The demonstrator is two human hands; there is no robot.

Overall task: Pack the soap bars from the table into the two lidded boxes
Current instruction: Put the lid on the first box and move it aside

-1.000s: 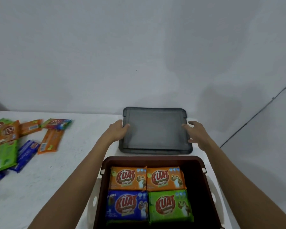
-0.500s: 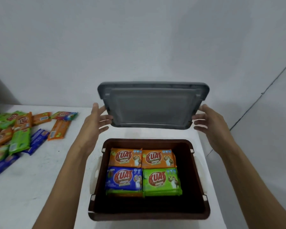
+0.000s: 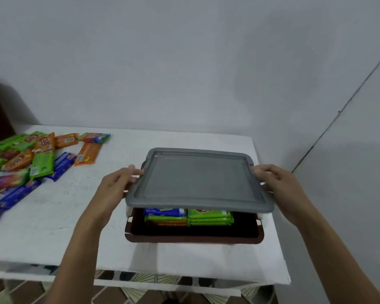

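Observation:
A grey lid point(image 3: 198, 181) hovers flat over the brown box point(image 3: 193, 238), its far edge low on the box and its near edge raised. My left hand point(image 3: 116, 183) grips the lid's left edge and my right hand point(image 3: 279, 183) grips its right edge. Under the raised near edge I see stacked soap bars point(image 3: 189, 217) in blue, green and orange wrappers inside the box. A loose pile of soap bars point(image 3: 31, 159) lies on the white table point(image 3: 53, 227) at the far left.
The box stands near the table's right edge point(image 3: 270, 216), with a grey wall close behind. A dark brown object point(image 3: 0, 110) stands at the far left behind the pile. Patterned floor tiles point(image 3: 140, 281) show below the table's front edge.
Both hands lifted the lid from the table behind the box, raised it in the air, then brought it down over the box. The view has pulled back.

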